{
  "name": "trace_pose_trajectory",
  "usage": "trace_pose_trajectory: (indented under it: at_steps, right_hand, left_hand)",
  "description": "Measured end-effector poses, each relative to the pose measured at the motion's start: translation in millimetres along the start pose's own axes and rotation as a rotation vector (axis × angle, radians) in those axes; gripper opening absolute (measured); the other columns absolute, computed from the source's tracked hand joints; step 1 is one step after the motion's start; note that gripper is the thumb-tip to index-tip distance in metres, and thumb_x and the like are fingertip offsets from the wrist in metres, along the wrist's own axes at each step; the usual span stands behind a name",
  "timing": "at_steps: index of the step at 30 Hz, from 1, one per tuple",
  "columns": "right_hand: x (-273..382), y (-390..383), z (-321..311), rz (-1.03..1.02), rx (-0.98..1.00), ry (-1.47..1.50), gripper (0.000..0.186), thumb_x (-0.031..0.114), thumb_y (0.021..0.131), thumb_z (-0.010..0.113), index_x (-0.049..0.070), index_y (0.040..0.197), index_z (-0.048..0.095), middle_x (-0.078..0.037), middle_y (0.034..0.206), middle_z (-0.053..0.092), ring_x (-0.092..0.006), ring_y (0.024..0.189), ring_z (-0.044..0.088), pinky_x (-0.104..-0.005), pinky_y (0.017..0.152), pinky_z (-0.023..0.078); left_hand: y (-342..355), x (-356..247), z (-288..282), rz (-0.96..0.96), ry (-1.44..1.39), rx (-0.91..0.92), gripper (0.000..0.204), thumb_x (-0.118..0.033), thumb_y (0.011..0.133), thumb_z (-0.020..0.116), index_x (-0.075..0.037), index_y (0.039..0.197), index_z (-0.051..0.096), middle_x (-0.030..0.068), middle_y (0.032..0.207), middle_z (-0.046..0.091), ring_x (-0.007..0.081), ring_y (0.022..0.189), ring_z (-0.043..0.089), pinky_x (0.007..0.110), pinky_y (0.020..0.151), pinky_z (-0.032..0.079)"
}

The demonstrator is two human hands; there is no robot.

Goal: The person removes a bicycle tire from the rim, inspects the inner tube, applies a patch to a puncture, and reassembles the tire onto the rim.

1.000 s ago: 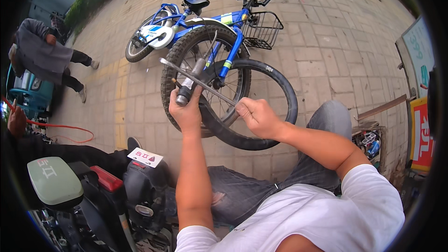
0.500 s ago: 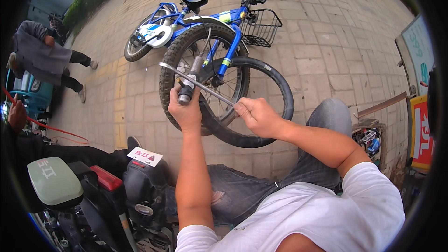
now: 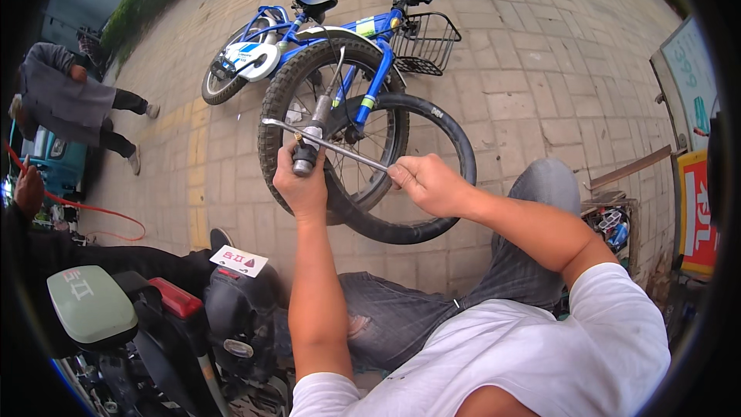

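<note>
My left hand (image 3: 302, 191) is closed around the lower end of a metal cylindrical tool (image 3: 317, 119), from which a slim rod runs up across the bicycle's front wheel. A small brass-coloured fitting sticks out beside my left fingers. In my right hand (image 3: 429, 184) I grip the near end of a long steel tyre lever (image 3: 351, 154); its flattened, bent end lies across the tool, left of it. A black inner tube (image 3: 472, 156) loops from beside my left hand over the wheel's right side. Behind it lies the knobbly front tyre (image 3: 279, 93); my left hand partly hides it.
The blue bicycle (image 3: 380, 27) lies on its side on the paving, its black basket (image 3: 432, 42) to the right. Parked scooters (image 3: 231, 316) crowd the lower left. At right stand a crate of parts (image 3: 614, 228) and signboards (image 3: 698, 216). Another person (image 3: 62, 100) stands at left.
The tyre lever's bent end has swung slightly down toward me, and my right hand has risen a little. My left hand keeps its hold. The whole view has shifted slightly.
</note>
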State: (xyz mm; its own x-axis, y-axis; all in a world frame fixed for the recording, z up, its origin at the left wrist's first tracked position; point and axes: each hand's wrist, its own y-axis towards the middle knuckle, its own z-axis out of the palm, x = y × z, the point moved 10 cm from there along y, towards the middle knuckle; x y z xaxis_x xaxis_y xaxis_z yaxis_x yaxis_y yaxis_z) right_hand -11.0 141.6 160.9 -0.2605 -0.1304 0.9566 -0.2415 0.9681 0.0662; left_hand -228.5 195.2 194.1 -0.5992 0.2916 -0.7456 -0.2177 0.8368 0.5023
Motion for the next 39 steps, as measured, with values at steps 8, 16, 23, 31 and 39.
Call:
trace_pose_trajectory:
  at_steps: [8,16,23,31,39]
  right_hand:
    - [3,-1,-6,-0.020,-0.018,0.086,0.040,0.033,0.103,0.045,-0.001,0.083,0.056,-0.010,0.062,0.054,-0.0215,0.056,0.050,-0.0362,0.055,0.041]
    - [6,-3,10,-0.080,-0.063,0.145,0.039,0.033,0.103,0.045,0.000,0.084,0.054,-0.010,0.060,0.052,-0.0208,0.054,0.050,-0.0342,0.053,0.041]
    - [4,2,14,-0.170,-0.084,0.045,0.040,0.033,0.104,0.043,0.001,0.083,0.051,-0.008,0.057,0.051,-0.0177,0.053,0.051,-0.0325,0.053,0.042]
    - [14,2,13,-0.168,-0.129,0.095,0.036,0.031,0.102,0.048,0.001,0.085,0.054,-0.013,0.057,0.053,-0.0285,0.051,0.052,-0.0370,0.053,0.043]
    - [32,4,-6,-0.215,-0.239,0.172,0.036,0.030,0.103,0.046,0.000,0.083,0.054,-0.017,0.061,0.056,-0.0387,0.057,0.054,-0.0415,0.054,0.043]
  left_hand:
    - [1,-5,0,0.020,0.082,0.002,0.036,-0.011,0.071,0.086,-0.001,0.098,0.063,0.0129,0.085,0.067,0.0240,0.072,0.063,0.033,0.070,0.051]
    - [3,8,-9,-0.079,-0.062,-0.065,0.037,-0.014,0.072,0.087,0.001,0.092,0.060,0.0055,0.076,0.060,0.0150,0.067,0.053,0.028,0.065,0.046]
    - [6,6,6,-0.194,-0.269,-0.031,0.037,-0.016,0.073,0.087,0.002,0.088,0.058,-0.0003,0.078,0.056,0.0080,0.069,0.047,0.023,0.061,0.042]
    - [2,16,4,-0.259,-0.358,-0.045,0.036,-0.015,0.073,0.087,0.002,0.087,0.059,0.0007,0.078,0.058,0.0075,0.068,0.050,0.022,0.061,0.043]
    - [5,20,8,-0.290,-0.403,-0.033,0.036,-0.016,0.073,0.087,0.002,0.089,0.060,-0.0003,0.078,0.058,0.0079,0.069,0.050,0.023,0.064,0.043]
